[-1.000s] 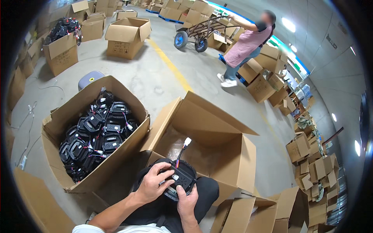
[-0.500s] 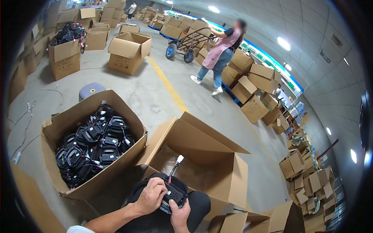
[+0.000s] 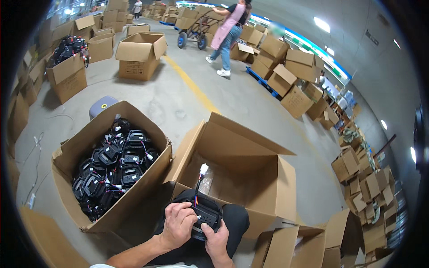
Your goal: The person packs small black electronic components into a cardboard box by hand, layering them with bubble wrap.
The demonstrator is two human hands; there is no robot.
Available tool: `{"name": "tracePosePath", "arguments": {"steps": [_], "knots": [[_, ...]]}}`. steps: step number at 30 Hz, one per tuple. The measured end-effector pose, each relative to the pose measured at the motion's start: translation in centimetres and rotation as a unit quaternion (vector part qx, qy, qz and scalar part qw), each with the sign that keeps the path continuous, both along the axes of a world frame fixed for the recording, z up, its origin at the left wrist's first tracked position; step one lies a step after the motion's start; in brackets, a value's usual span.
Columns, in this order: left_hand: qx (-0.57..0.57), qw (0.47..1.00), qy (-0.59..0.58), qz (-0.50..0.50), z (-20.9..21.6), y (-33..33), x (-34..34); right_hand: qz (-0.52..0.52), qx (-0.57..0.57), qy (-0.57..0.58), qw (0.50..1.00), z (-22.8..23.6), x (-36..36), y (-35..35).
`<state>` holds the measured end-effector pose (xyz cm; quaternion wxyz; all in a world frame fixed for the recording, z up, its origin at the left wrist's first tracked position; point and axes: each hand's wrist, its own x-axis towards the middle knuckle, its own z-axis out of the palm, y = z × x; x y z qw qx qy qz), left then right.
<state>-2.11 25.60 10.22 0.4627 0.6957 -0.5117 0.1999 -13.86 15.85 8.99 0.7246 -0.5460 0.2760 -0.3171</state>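
Note:
A black plastic unit (image 3: 206, 214) with a round ribbed edge and a patterned vent rests over my lap. From its top rises a short bundle of coloured wires ending in a white connector (image 3: 203, 169). My right hand (image 3: 217, 239) grips the unit's lower right side, thumb on its face. Fingers of my left hand (image 3: 179, 224) are bent and pressed together at the unit's left side. A small white piece (image 3: 198, 217) shows at these fingertips; whether it is a label I cannot tell. An open carton (image 3: 111, 223) at the left holds many similar black units.
Right ahead of my knees stands an open carton (image 3: 286, 187) with some clear plastic inside. More cartons (image 3: 286, 250) lie at the lower right. Beyond, a person (image 3: 228, 33) in a pink apron handles a hand truck (image 3: 196, 31). A grey-purple stool (image 3: 103, 106) stands behind the left carton.
My view has shifted a little. The left fingertips have moved slightly off the unit's face toward its left edge, with the white piece by them. The person with the hand truck has moved on.

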Motion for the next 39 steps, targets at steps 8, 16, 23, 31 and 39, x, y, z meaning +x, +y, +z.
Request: {"name": "tracePosePath", "arguments": {"steps": [8, 16, 23, 31, 39], "knots": [[0.054, 0.996, 0.045, -0.059, 2.7, 1.0, -0.6, 0.029, 0.073, 0.02, 0.997, 0.2, -2.0, -0.1], [-0.009, 0.89, 0.423, -0.171, 5.5, 2.3, 3.2, 0.296, -0.117, 0.212, 0.924, 0.0, -4.5, -3.3], [-0.033, 0.838, 0.51, -0.191, 6.8, -3.9, 7.5, 0.27, -0.366, 0.173, 0.874, 9.9, -2.6, -12.1], [0.065, 0.879, 0.437, -0.179, 8.8, -18.7, 14.3, -0.177, -0.738, 0.201, 0.619, 10.3, 8.9, -34.0], [0.172, 0.89, 0.399, -0.138, 3.9, -33.4, 18.4, 0.036, -0.732, 0.359, 0.578, -7.0, 5.8, -35.1]]}}
